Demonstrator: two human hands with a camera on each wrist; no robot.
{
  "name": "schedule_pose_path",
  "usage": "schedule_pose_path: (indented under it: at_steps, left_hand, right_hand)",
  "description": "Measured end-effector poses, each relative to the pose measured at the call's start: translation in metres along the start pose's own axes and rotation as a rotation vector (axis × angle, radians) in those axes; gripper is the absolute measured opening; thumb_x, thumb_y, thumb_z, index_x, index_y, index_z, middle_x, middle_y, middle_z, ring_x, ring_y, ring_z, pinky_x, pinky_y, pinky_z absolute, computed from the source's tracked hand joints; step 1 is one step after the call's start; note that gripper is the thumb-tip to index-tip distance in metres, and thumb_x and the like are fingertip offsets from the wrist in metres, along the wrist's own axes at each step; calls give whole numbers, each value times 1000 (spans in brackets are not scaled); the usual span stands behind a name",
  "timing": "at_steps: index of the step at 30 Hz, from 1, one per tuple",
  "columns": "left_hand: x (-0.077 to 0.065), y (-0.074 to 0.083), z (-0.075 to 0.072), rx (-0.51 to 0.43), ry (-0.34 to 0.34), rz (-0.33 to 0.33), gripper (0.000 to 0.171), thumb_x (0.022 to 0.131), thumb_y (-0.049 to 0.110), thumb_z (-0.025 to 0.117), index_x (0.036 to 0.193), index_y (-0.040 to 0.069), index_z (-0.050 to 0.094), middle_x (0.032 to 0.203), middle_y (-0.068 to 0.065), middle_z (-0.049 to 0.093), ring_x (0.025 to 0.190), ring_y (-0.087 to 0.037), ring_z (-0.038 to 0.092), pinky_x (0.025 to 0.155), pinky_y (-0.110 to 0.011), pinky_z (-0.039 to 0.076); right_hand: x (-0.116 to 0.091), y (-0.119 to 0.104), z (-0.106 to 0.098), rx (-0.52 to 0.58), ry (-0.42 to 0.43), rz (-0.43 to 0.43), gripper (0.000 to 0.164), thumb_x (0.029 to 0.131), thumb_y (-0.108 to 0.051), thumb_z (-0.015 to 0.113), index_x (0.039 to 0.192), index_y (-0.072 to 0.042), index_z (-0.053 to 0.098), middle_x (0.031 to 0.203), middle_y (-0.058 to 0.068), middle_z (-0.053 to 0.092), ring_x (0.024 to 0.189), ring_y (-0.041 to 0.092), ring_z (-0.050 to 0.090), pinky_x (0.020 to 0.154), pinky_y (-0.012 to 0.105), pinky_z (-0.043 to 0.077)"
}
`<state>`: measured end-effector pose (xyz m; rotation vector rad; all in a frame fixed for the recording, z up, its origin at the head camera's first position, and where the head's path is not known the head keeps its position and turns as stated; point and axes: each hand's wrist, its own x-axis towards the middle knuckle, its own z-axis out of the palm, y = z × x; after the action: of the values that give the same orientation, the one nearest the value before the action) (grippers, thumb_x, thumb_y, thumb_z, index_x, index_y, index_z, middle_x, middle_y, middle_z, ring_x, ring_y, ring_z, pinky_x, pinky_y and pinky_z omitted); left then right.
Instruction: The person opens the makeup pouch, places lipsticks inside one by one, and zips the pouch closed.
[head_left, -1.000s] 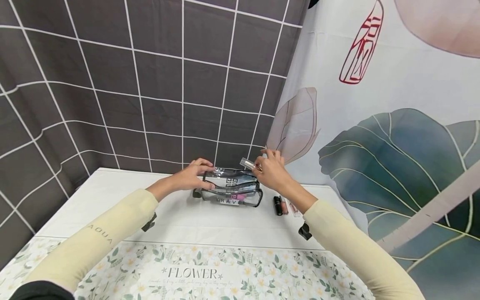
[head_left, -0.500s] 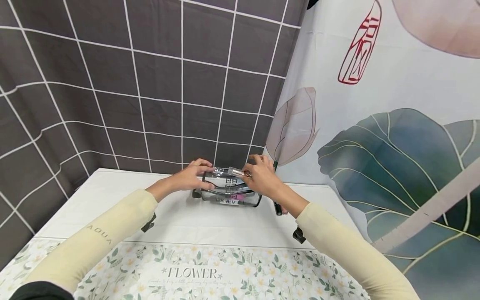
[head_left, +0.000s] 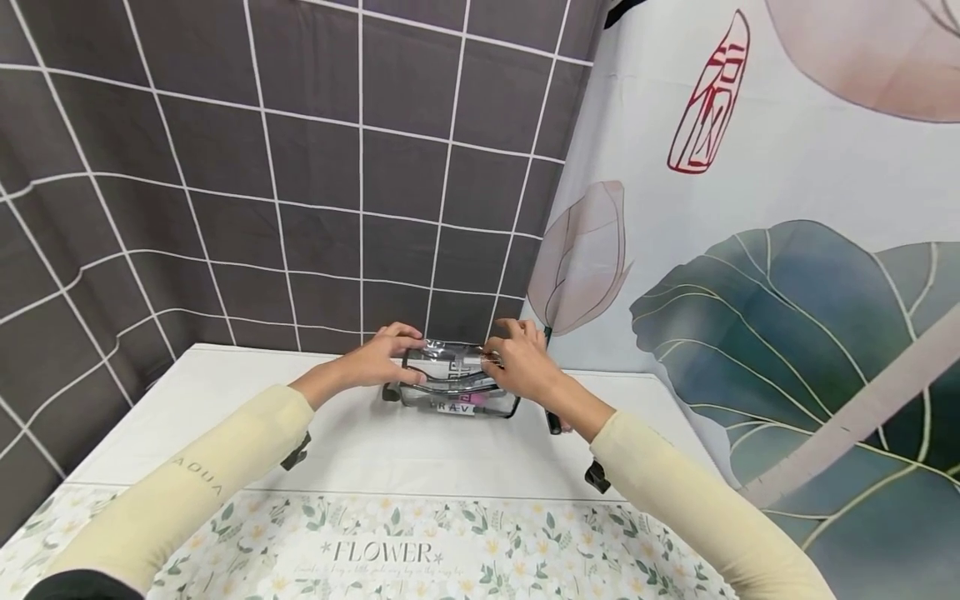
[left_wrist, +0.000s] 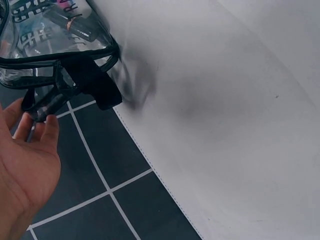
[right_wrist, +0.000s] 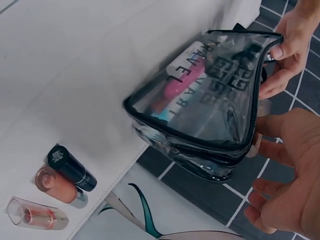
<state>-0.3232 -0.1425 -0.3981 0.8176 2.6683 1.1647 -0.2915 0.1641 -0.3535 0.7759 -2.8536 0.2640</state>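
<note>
A clear pouch with black piping and black lettering stands near the table's back edge. My left hand pinches its upper left edge; in the left wrist view the fingers curl at the rim beside a black strap. At the opening on the other side, my right hand pinches a clear lip gloss tube, mostly hidden by the fingers and the pouch rim. Through the plastic a pink item shows, with white and blue things around it.
To the right of the pouch lie a black lipstick, a peach lip gloss and a clear-capped tube. A floral mat covers the front of the white table. A dark grid curtain hangs behind.
My right hand has moved left and slightly down to the pouch opening, taking the clear lip gloss tube with it. The left hand keeps its hold on the pouch edge.
</note>
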Motion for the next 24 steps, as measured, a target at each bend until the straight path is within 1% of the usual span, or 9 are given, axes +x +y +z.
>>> schedule_pose_path:
  at_steps: [5,11,13,15,18,24]
  left_hand:
    - [0,-2,0,5,8,3,81,96,33,87,160,-7,57,167,-22,42,160,-52,34,130,-69,44]
    - [1,-2,1,6,5,5,82,96,33,86,160,-8,57,167,-23,41,159,-53,34,129,-69,45]
    - [1,-2,1,1,8,3,81,95,33,86,160,-8,57,167,-23,42,159,-53,35,129,-69,45]
    - [0,-1,1,1,10,10,81,95,32,87,159,-8,58,167,-23,42,159,-53,34,129,-70,45]
    - [1,1,0,-9,7,4,81,95,32,86,159,-7,58,167,-22,42,158,-52,37,129,-70,45]
    - [1,0,0,-22,-5,-3,81,96,32,86,160,-8,56,168,-23,41,159,-54,35,130,-70,44]
  right_hand:
    - [-2,3,3,27,23,10,31,110,-28,73,133,-9,81,173,28,46,155,52,39,123,71,37]
    - [-4,11,2,69,68,4,28,115,-25,63,124,-8,82,170,30,50,155,54,39,121,71,37]
    - [-6,15,2,72,84,6,29,116,-25,60,121,-7,82,167,31,54,155,55,40,120,71,37]
    - [-8,19,1,72,94,21,30,118,-24,57,120,-7,81,165,31,55,153,55,40,120,71,37]
    - [-11,29,-1,77,107,53,30,118,-23,56,120,-5,81,164,32,55,152,56,41,119,72,38]
    - [-17,50,-1,89,104,120,31,117,-22,55,118,-5,81,168,34,49,151,57,41,119,73,36]
